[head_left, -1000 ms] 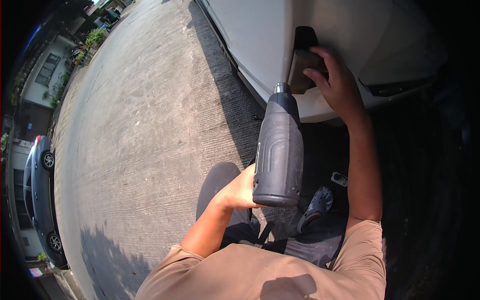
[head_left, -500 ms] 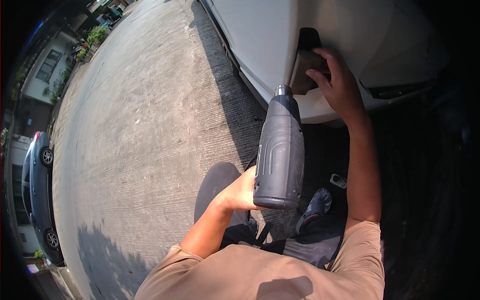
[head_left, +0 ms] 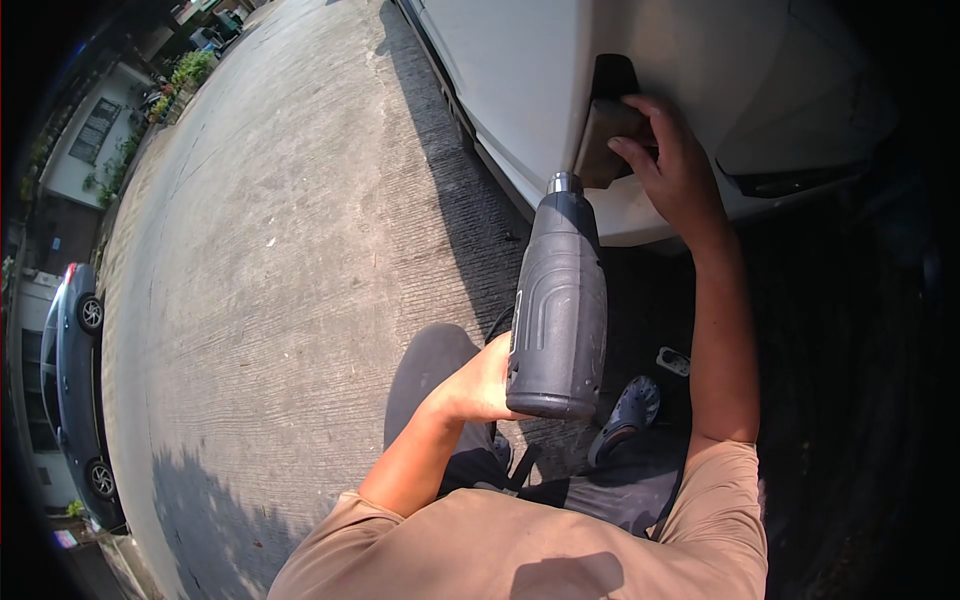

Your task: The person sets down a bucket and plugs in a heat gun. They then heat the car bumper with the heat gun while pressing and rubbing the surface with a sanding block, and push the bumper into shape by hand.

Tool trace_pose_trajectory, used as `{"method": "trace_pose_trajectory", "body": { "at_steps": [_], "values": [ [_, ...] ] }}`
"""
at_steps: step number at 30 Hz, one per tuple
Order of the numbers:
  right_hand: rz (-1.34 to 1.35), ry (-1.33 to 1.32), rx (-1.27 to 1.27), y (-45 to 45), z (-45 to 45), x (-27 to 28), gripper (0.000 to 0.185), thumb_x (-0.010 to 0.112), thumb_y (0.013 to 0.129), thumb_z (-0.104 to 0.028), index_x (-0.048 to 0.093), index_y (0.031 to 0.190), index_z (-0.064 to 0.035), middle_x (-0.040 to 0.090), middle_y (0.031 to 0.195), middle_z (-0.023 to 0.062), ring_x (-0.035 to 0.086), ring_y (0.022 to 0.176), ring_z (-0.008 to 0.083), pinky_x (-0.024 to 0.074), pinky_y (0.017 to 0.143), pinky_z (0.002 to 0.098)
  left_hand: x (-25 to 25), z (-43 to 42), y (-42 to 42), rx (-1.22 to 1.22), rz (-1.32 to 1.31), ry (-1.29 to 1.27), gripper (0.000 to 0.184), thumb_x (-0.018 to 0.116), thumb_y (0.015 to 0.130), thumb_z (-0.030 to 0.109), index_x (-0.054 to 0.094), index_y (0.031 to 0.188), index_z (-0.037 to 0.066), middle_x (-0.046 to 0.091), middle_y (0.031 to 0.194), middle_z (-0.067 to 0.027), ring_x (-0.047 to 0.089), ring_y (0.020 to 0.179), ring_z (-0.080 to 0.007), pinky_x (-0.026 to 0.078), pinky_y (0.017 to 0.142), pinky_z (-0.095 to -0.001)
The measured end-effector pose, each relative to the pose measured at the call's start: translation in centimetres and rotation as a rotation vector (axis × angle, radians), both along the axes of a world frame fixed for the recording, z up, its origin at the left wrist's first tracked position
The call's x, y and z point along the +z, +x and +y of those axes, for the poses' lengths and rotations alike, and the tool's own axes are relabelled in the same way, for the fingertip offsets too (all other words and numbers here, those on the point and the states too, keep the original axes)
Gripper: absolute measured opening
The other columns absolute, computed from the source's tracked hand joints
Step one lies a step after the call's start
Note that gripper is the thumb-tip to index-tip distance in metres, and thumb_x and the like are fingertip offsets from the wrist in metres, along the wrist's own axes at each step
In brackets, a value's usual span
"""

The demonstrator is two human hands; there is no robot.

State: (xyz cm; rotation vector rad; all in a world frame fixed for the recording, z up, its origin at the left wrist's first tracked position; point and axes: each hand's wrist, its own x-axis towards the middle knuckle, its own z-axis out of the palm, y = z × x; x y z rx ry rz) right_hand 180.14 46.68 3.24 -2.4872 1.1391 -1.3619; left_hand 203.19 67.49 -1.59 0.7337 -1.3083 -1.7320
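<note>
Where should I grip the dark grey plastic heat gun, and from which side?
Probably low at the rear of the dark grey plastic heat gun, from the person's left, where the left hand holds it: the thick body tapers to the silver metal nozzle, which points away from the person. Any handle underneath is hidden.

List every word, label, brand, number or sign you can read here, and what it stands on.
No text can be read.
Heat gun: a pale marking on its side, seen too edge-on to read.
Pinkish panel below the parked car in the picture: too small and blurred to read.
</note>
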Motion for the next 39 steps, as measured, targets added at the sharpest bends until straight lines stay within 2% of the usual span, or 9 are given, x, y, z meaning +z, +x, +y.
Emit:
{"method": "trace_pose_trajectory", "body": {
  "at_steps": [6,11,20,23,26,29,32,35,39],
  "values": [
    [-0.004,-0.066,0.005,-0.04,-0.17,-0.26,0.040,0.070,0.094,-0.024,0.055,0.128,-0.0088,0.065,0.118,0.0109,0.067,0.097,0.0299,0.0550,0.081,0.0386,-0.71,-0.08,0.41,0.011,-0.054,-0.032,0.079,0.090,0.067,0.015,0.052,0.135,0.000,0.064,0.123,-0.0073,0.060,0.113,-0.0156,0.047,0.103,-0.0340],
    [-0.001,0.001,0.000,-0.04,0.17,0.00,0.041,0.069,0.094,-0.025,0.055,0.129,-0.0091,0.065,0.118,0.0111,0.066,0.096,0.0298,0.0550,0.081,0.0388,-0.38,0.18,0.73,0.024,-0.011,0.145,0.089,0.092,0.063,0.017,0.049,0.139,0.000,0.064,0.125,-0.0072,0.059,0.113,-0.0153,0.046,0.103,-0.0338],
    [-0.004,0.015,-0.001,-0.02,0.21,-0.07,0.041,0.069,0.094,-0.025,0.054,0.129,-0.0096,0.065,0.117,0.0106,0.067,0.096,0.0293,0.0553,0.081,0.0387,-0.10,-0.03,0.76,0.018,-0.005,0.183,0.094,0.093,0.062,0.019,0.046,0.141,0.000,0.063,0.127,-0.0081,0.060,0.115,-0.0164,0.046,0.105,-0.0344],
    [-0.017,0.016,0.013,-0.08,0.09,-0.26,0.044,0.073,0.093,-0.021,0.056,0.131,-0.0067,0.064,0.116,0.0099,0.063,0.090,0.0218,0.0522,0.078,0.0328,-0.27,0.00,0.83,0.023,-0.025,0.145,0.096,0.093,0.062,0.020,0.045,0.142,0.000,0.063,0.127,-0.0084,0.060,0.115,-0.0166,0.046,0.105,-0.0346],
    [-0.010,-0.021,-0.001,-0.03,-0.02,-0.35,0.043,0.072,0.093,-0.020,0.056,0.131,-0.0065,0.064,0.115,0.0096,0.062,0.090,0.0213,0.0521,0.079,0.0327,-0.11,0.02,0.75,0.026,-0.025,0.131,0.097,0.093,0.062,0.020,0.044,0.143,0.000,0.063,0.128,-0.0082,0.059,0.116,-0.0164,0.045,0.105,-0.0348],
    [0.009,0.019,-0.008,-0.05,0.08,-0.07,0.041,0.069,0.094,-0.025,0.055,0.129,-0.0098,0.065,0.117,0.0104,0.067,0.096,0.0292,0.0551,0.081,0.0387,-0.07,-0.06,0.71,0.006,-0.023,0.141,0.099,0.094,0.061,0.020,0.043,0.144,0.000,0.062,0.128,-0.0080,0.059,0.116,-0.0160,0.045,0.106,-0.0348],
    [0.005,0.024,-0.005,0.01,0.11,-0.01,0.041,0.069,0.094,-0.025,0.055,0.129,-0.0093,0.065,0.118,0.0106,0.067,0.097,0.0300,0.0550,0.081,0.0388,-0.14,-0.07,0.75,-0.002,-0.019,0.155,0.100,0.094,0.061,0.020,0.042,0.144,0.000,0.062,0.128,-0.0078,0.059,0.116,-0.0158,0.045,0.105,-0.0347],
    [-0.017,0.006,0.008,0.08,-0.08,-0.25,0.043,0.072,0.093,-0.019,0.056,0.130,-0.0058,0.063,0.115,0.0098,0.063,0.090,0.0216,0.0524,0.080,0.0334,-0.06,0.03,0.66,0.017,-0.020,0.188,0.100,0.094,0.061,0.020,0.042,0.144,0.000,0.063,0.127,-0.0077,0.059,0.115,-0.0157,0.046,0.105,-0.0345],
    [0.006,0.020,0.000,0.03,0.19,0.08,0.041,0.069,0.095,-0.025,0.054,0.129,-0.0078,0.064,0.120,0.0121,0.067,0.101,0.0322,0.0548,0.083,0.0395,-0.72,0.03,0.82,0.022,-0.027,0.190,0.101,0.095,0.059,0.021,0.043,0.143,0.001,0.063,0.127,-0.0077,0.059,0.115,-0.0158,0.046,0.104,-0.0346]
  ]
}}
